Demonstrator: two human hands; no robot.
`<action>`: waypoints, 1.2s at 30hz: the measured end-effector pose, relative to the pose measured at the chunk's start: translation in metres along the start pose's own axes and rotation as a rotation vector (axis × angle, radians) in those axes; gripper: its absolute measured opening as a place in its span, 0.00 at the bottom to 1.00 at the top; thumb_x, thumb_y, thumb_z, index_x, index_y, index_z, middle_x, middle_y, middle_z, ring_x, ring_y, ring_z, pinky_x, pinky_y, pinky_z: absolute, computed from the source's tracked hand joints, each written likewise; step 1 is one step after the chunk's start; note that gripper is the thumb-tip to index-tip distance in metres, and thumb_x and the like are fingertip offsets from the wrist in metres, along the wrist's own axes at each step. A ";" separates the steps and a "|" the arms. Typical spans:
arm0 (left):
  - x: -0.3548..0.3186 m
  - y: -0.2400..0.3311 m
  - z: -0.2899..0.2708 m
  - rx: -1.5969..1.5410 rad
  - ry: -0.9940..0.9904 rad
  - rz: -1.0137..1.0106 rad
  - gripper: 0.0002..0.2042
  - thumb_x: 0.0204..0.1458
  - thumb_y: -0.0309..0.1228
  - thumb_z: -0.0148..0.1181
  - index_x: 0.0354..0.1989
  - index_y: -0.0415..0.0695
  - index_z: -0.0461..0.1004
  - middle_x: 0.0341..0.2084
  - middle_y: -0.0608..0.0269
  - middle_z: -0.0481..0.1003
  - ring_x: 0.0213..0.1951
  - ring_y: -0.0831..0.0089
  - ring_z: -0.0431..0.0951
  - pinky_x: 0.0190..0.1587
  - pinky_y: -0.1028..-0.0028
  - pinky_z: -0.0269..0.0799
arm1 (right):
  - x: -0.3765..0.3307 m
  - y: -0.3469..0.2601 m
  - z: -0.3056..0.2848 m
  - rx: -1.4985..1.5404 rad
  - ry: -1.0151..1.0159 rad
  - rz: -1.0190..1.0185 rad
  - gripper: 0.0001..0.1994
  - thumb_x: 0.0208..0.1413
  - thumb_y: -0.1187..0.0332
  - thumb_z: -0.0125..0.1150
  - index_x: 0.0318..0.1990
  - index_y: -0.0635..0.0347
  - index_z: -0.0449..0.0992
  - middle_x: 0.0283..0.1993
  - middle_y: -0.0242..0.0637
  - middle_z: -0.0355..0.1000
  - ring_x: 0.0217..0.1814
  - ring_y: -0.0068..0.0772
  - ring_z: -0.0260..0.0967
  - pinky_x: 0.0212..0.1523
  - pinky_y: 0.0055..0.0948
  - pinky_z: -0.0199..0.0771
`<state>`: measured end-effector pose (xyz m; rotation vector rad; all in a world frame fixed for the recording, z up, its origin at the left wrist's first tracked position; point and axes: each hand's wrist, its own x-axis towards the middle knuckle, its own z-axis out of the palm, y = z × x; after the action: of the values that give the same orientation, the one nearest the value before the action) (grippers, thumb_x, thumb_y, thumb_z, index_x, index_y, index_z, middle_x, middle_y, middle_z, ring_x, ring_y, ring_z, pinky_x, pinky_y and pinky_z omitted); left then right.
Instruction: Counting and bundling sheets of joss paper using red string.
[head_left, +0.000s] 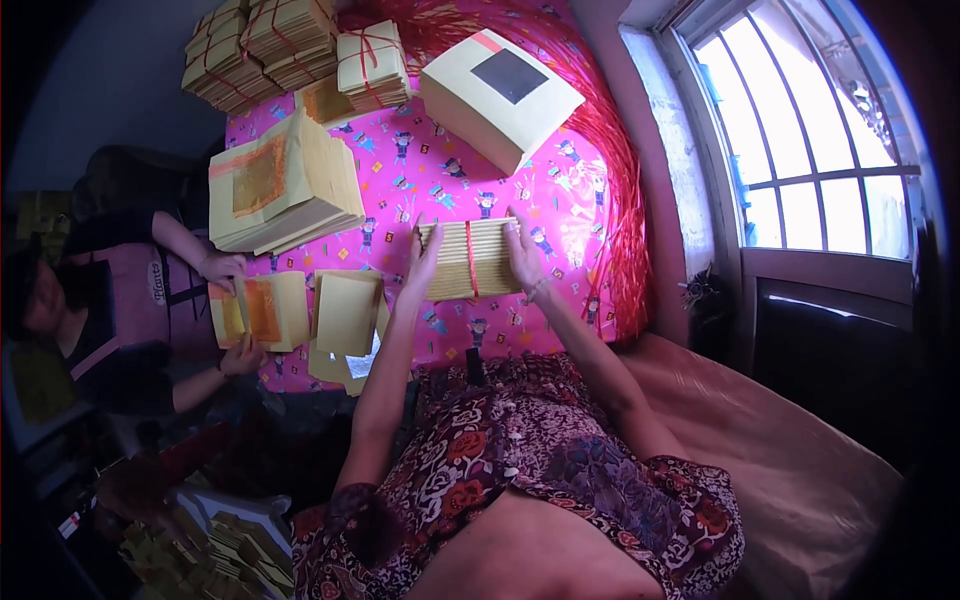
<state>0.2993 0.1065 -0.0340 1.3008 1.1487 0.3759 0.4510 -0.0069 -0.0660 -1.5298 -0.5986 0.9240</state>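
A bundle of cream paper pieces (447, 262), its folded edges stacked in ridges, stands on the pink printed tablecloth (480, 335) in front of me. One red ribbon (471, 258) runs across its middle. My left hand (425, 258) presses against the bundle's left end, thumb on the upper edge. Against the right end is my right hand (524, 256), fingers along the side. Between them the two hands grip the bundle. To the left of my left forearm lie loose cream sheets (347, 312).
A tall cream stack with a dark square (510, 76) stands beyond my hands; another stack (260, 178) is left of it. Ribbon-tied bundles (285, 40) fill the far left. Loose red ribbons (620, 200) hang along the right edge. A co-worker's hands (228, 268) handle paper at the left.
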 end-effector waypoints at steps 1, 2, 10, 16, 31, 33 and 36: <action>-0.004 -0.006 -0.003 -0.093 -0.020 0.018 0.31 0.57 0.47 0.47 0.66 0.49 0.46 0.55 0.57 0.61 0.55 0.68 0.61 0.56 0.70 0.56 | -0.004 -0.001 0.002 -0.025 -0.013 -0.034 0.26 0.63 0.59 0.38 0.64 0.62 0.49 0.65 0.50 0.50 0.69 0.40 0.43 0.66 0.32 0.42; -0.006 -0.011 -0.006 -0.185 -0.039 0.035 0.31 0.58 0.46 0.48 0.66 0.49 0.46 0.55 0.58 0.61 0.55 0.69 0.61 0.56 0.71 0.57 | -0.007 -0.001 0.004 -0.025 -0.016 -0.032 0.26 0.63 0.59 0.38 0.64 0.62 0.49 0.65 0.50 0.50 0.69 0.40 0.43 0.66 0.32 0.42; -0.005 -0.004 -0.009 0.085 -0.044 0.023 0.31 0.57 0.44 0.49 0.66 0.50 0.45 0.54 0.57 0.62 0.55 0.70 0.61 0.56 0.70 0.57 | -0.009 -0.003 0.002 0.261 -0.048 0.182 0.24 0.63 0.60 0.41 0.64 0.58 0.51 0.55 0.40 0.60 0.58 0.29 0.55 0.59 0.27 0.53; -0.001 -0.014 -0.008 -0.007 -0.047 0.066 0.33 0.56 0.48 0.49 0.65 0.46 0.46 0.55 0.55 0.61 0.55 0.68 0.61 0.55 0.70 0.58 | -0.002 -0.001 -0.002 0.123 -0.054 0.173 0.31 0.62 0.50 0.38 0.65 0.63 0.46 0.63 0.48 0.53 0.67 0.39 0.45 0.65 0.30 0.44; -0.008 -0.038 -0.030 -0.963 -0.155 -0.140 0.31 0.57 0.57 0.34 0.58 0.46 0.60 0.54 0.56 0.65 0.55 0.62 0.65 0.56 0.60 0.60 | -0.003 -0.028 -0.014 -0.135 -0.328 -0.041 0.33 0.62 0.45 0.29 0.67 0.58 0.44 0.69 0.46 0.43 0.72 0.41 0.36 0.68 0.35 0.35; -0.017 0.003 -0.035 -1.222 -0.159 -0.176 0.30 0.56 0.57 0.36 0.60 0.48 0.59 0.57 0.54 0.62 0.58 0.55 0.61 0.59 0.49 0.54 | 0.004 -0.084 -0.009 -0.506 -0.342 -0.242 0.32 0.59 0.47 0.39 0.66 0.53 0.49 0.66 0.49 0.48 0.68 0.47 0.43 0.65 0.42 0.40; -0.007 0.051 -0.044 -1.353 -0.315 -0.090 0.35 0.53 0.62 0.35 0.64 0.51 0.51 0.62 0.54 0.54 0.62 0.51 0.54 0.58 0.44 0.51 | 0.034 -0.160 0.004 -0.750 -0.336 -0.551 0.34 0.51 0.44 0.51 0.64 0.47 0.55 0.63 0.49 0.52 0.62 0.49 0.50 0.61 0.47 0.46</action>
<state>0.2785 0.1409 0.0211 0.0944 0.4420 0.6784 0.4874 0.0507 0.0830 -1.7080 -1.6554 0.5368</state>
